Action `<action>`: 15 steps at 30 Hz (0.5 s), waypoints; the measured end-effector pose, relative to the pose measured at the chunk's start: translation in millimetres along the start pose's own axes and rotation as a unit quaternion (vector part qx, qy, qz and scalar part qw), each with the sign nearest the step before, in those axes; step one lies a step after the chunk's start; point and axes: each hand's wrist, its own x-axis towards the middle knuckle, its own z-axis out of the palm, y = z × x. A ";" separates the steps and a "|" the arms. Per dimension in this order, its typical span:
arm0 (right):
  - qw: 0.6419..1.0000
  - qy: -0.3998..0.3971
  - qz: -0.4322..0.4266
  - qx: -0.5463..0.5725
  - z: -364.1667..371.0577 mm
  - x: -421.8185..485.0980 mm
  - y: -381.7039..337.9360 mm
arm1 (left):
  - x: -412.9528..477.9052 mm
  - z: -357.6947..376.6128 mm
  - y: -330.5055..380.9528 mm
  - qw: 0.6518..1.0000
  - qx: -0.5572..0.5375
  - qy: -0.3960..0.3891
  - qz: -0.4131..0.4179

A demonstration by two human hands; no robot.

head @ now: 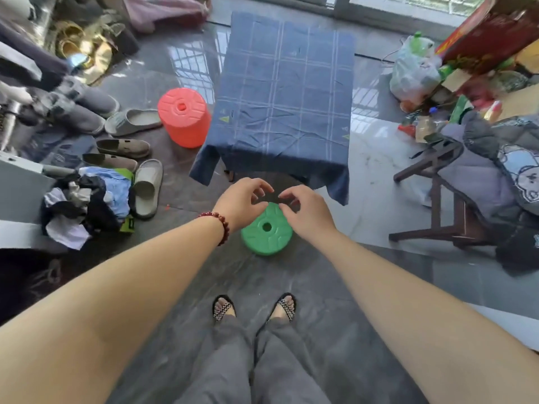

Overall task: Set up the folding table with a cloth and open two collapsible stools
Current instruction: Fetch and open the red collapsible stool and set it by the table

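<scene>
1. I read the dark blue checked cloth (280, 91) as already spread over the folding table (231, 174), of which only a dark leg shows. The coral-red ribbed plastic stool (184, 118) stands extended at the table's left side.
2. The green round plastic stool (267, 228) lies collapsed flat on the grey floor, just in front of the table's near edge. This one is not yet opened.
3. The left hand (239, 201) and the right hand (309, 212) hover over the green stool's far rim with their fingers curled. I cannot tell whether either pinches anything.
4. My main worry is a grip on only one side of the rim. The rings could then extend unevenly and the stool would sit tilted or half locked.
5. The floor looks glossy, so I judge the base may slide or lift off instead of staying put while the top is pulled up.
6. The cloth's hanging near-right corner (339, 185) droops close to the right hand. A rising wrist could snag it and drag the cloth askew.
7. The clearest floor is towards the sandalled feet (223, 307), so I would pull upward and slightly back.
8. To the left, the pale slippers (147, 188) and a heap of crumpled clothes (84, 205) narrow the room.
9. To the right stands the dark wooden chair (434, 205) loaded with grey bedding, with some bare floor between it and the stool.
</scene>
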 end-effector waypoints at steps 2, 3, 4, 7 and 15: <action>1.000 -0.004 0.001 0.003 19.2 7.1 19.2 | 7.8 21.4 -16.6 1.000 0.014 -0.016 0.000; 1.000 -0.002 0.004 0.004 30.0 11.9 29.8 | 13.2 32.1 -26.0 0.999 0.023 -0.024 0.003; 1.000 -0.003 0.006 0.002 41.0 16.7 40.2 | 18.1 43.4 -36.4 0.999 0.030 -0.029 0.008; 1.000 -0.007 0.017 -0.011 80.2 30.5 74.1 | 32.4 78.8 -73.9 0.997 0.057 -0.054 0.007; 0.998 -0.020 0.046 -0.031 184.4 56.9 171.1 | 74.5 178.3 -175.6 0.986 0.114 -0.125 0.008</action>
